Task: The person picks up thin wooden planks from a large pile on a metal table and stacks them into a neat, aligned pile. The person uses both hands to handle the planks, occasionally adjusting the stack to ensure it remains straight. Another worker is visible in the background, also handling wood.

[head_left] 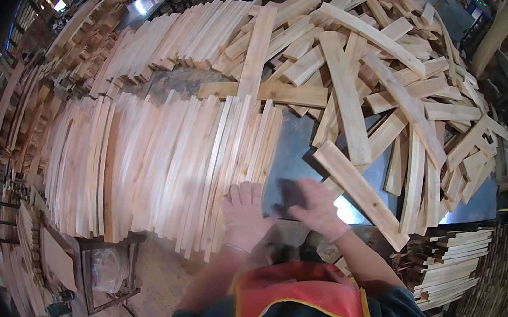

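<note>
My left hand [245, 216], in a pale work glove, lies with fingers stretched against the near right end of a long row of wooden boards [163, 166]. These boards stand on edge, packed side by side. Just right of it, my right hand [319, 207], gloved too, is over the bare metal tabletop [291, 144] with thumb and fingers apart and nothing visible in it. Its fingertips look dark and a little blurred. Close to the right hand, a single loose board [361, 195] slants across the table's near edge.
A big jumbled heap of loose boards [373, 78] covers the table's far right. Behind the near row runs a second row of boards [180, 33], with a board [263, 91] lying crosswise between. Stacked boards [452, 265] stand at the right; a metal-framed stand [104, 273] is lower left.
</note>
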A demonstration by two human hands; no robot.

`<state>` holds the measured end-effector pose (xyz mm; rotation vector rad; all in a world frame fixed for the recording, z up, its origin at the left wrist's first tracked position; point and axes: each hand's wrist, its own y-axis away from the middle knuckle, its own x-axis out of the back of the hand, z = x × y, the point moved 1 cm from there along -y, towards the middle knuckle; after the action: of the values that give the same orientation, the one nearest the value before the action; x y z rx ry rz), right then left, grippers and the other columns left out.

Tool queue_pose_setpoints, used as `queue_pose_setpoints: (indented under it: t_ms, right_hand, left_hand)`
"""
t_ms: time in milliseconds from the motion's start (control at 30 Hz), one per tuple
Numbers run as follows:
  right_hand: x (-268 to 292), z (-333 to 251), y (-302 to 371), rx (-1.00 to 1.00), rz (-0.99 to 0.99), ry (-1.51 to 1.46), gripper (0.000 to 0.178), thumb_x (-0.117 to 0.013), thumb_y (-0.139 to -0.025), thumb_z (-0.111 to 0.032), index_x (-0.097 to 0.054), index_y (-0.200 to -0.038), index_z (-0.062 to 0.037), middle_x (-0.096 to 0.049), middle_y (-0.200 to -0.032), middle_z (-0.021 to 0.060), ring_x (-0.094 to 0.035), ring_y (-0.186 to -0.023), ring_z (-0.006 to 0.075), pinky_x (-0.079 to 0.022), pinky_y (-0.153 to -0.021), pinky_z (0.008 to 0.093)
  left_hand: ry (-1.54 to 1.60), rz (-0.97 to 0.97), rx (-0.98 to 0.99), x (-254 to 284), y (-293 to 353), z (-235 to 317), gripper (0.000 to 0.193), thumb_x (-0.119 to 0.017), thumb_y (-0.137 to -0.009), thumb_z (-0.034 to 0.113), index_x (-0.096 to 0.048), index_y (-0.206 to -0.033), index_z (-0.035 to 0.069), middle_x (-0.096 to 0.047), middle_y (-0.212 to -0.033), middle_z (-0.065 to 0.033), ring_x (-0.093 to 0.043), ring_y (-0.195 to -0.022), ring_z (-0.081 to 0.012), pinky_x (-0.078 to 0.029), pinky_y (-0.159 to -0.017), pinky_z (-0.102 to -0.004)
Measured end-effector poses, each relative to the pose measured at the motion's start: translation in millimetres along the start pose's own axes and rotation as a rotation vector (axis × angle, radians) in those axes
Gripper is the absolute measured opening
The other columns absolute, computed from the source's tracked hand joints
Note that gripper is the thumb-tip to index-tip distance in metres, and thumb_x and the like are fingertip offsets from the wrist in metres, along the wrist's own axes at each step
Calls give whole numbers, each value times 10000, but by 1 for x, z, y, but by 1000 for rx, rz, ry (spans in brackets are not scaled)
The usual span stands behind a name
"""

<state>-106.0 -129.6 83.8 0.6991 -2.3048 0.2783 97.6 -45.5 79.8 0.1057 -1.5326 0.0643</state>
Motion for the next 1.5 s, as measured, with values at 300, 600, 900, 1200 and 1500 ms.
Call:
queue_pose_setpoints:
  t_ms: [300,600,900,1200,1500]
  right_hand:
    - [64,129,74,-539,29,321,1081,-805,-750,-473,-339,-1642,-79,-649,-1291,235,-667,-1210,394,-527,-1059,461]
    - [-12,30,-94,-162,-458,-169,654,-697,-926,-580,-591,-1349,-94,-724,-1156,219,-719,-1081,398,-552,-957,476]
    - [144,154,-172,-562,575,1,659,-721,-843,-244,-599,-1458,-41,-748,-1163,227,-703,-1062,410,-549,-971,473]
    - [-20,101,-18,-328,202,-334,598,-684,-887,-304,-572,-1421,-61,-725,-1158,269,-704,-1104,441,-548,-972,492]
    - [67,58,-57,-171,532,429,554,-734,-843,-320,-603,-1323,-75,-637,-1242,191,-583,-1206,381,-455,-1045,510]
  left_hand:
    - [-109,67,31,-44,3,-6,851,-779,-841,450,-475,-1547,83,-437,-1580,-163,-333,-1522,-422,-217,-1271,-598]
    - [161,-33,56,-30,-2,16,829,-742,-902,437,-447,-1567,40,-414,-1622,-169,-327,-1536,-410,-224,-1293,-556]
    - [-105,5,82,-48,3,17,908,-727,-886,413,-354,-1621,33,-357,-1640,-188,-269,-1564,-420,-160,-1309,-570]
    - [-49,5,62,-54,8,7,909,-718,-897,479,-373,-1610,33,-379,-1633,-175,-281,-1556,-414,-159,-1305,-583]
    - [17,-50,8,-48,17,3,1027,-720,-848,558,-344,-1625,0,-395,-1641,-197,-278,-1572,-387,-116,-1315,-596]
